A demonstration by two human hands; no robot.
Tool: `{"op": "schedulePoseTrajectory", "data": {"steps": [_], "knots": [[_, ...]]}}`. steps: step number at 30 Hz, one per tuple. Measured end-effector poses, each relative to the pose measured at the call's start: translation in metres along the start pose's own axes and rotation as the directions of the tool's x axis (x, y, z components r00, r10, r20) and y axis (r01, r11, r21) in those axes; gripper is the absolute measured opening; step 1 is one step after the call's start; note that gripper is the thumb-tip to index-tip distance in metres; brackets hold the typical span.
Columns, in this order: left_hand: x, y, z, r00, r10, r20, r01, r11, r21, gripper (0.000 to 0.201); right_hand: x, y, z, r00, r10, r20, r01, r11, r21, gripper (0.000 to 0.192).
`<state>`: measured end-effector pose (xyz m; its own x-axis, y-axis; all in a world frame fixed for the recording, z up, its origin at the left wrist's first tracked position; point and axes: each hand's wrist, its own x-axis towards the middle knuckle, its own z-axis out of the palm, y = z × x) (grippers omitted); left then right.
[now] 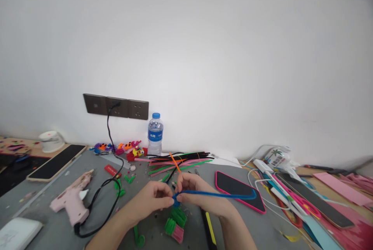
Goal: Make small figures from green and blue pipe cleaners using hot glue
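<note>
Noted: left hand (154, 199) and right hand (194, 191) both pinching blue pipe cleaner (215, 194) above worktop (52, 219); water bottle (155, 134) at rear, capped, approx. part full.

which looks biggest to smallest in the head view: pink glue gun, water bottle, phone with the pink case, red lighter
1. phone with the pink case
2. pink glue gun, close to the phone in apparent size, so that order is unsure
3. water bottle, farther back
4. red lighter

Head view, forward-down, close over desk (46, 211)
</note>
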<state>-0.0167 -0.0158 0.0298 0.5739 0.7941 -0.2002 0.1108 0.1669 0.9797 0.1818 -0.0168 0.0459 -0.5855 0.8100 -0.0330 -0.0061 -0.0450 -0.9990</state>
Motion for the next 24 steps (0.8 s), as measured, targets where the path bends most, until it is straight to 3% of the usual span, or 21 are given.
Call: {"op": "schedulePoseTrajectory", "data": {"steps": [8,16,24], "knots": [[0.005,-0.002,-0.004,0.977,0.076,-0.199,-0.066,0.996,0.055,0.041,0.005,0.003,0.004,0.988,-0.055,-0.141,0.051,0.998,-0.033,0.024],[0.005,-0.002,-0.003,0.971,0.039,-0.237,-0.042,0.999,-0.008,0.046,0.010,0.004,0.004,0.960,-0.128,-0.249,0.113,0.991,-0.073,0.023],[0.010,-0.011,-0.004,0.963,0.085,-0.255,-0.071,0.995,0.064,0.042,0.013,0.005,0.005,0.945,-0.155,-0.289,0.125,0.985,-0.121,0.025]]}}
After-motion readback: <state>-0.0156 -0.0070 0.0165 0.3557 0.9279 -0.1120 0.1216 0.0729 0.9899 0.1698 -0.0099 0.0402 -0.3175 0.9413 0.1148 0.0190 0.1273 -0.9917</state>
